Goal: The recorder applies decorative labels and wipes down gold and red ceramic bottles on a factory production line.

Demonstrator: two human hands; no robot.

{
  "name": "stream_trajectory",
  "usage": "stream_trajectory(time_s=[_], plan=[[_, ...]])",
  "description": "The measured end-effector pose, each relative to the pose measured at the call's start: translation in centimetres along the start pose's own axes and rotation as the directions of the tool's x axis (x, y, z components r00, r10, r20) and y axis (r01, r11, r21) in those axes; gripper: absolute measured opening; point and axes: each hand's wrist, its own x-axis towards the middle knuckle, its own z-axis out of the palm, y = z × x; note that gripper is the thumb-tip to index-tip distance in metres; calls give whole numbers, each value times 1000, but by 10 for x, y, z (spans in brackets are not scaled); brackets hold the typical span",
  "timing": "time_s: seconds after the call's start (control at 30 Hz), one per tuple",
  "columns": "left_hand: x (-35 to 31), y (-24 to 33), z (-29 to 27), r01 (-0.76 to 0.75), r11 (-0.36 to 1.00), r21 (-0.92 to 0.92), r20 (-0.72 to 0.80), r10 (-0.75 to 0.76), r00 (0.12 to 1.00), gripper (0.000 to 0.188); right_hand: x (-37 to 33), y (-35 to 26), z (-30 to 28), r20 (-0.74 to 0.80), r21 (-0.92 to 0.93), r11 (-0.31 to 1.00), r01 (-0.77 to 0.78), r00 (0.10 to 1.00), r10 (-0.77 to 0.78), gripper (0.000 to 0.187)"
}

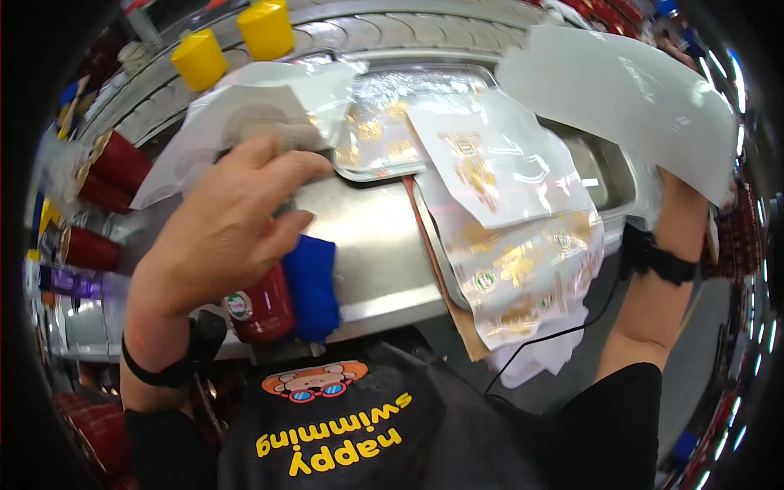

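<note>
My left hand (pixel 216 224) is over the left of the metal worktop, thumb and forefinger apart, its other fingertips blurred. It seems to hold nothing. Just beyond it lies a translucent white sheet (pixel 188 155). My right forearm (pixel 641 314) reaches up at the right. A large curved white sheet (pixel 621 102) hides that hand, so its grip does not show. Between them, printed clear sheets with gold decals (pixel 523 282) lie overlapped, one smaller decal sheet (pixel 465 163) on top. Behind is a shallow metal tray (pixel 380 174) with gold decals in it.
Below my left hand stand a dark red container (pixel 268 306) and a blue cloth (pixel 317 286). Dark red cups (pixel 114 175) line the left. Two yellow containers (pixel 265 31) stand by a conveyor (pixel 400 31) at the back. A black cord (pixel 535 339) hangs near the front edge.
</note>
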Motion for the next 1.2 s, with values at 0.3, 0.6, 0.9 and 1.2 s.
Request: stream_trajectory(time_s=[0.3,0.6,0.9,1.2], plan=[[-8,5,6,-47,999,17,52,46,998,43,-226,-138,-4,-287,-487,870,-85,956,-67,38],[-10,14,6,-30,999,-18,56,31,998,42,-283,-20,-40,-865,-476,476,-740,293,-408,32],[-47,4,4,88,991,-104,19,-87,996,39,42,120,94,241,-962,-29,273,888,391,32],[-104,-18,-7,214,956,-199,-148,-245,958,41,147,322,137,39,-965,-119,233,578,815,21]])
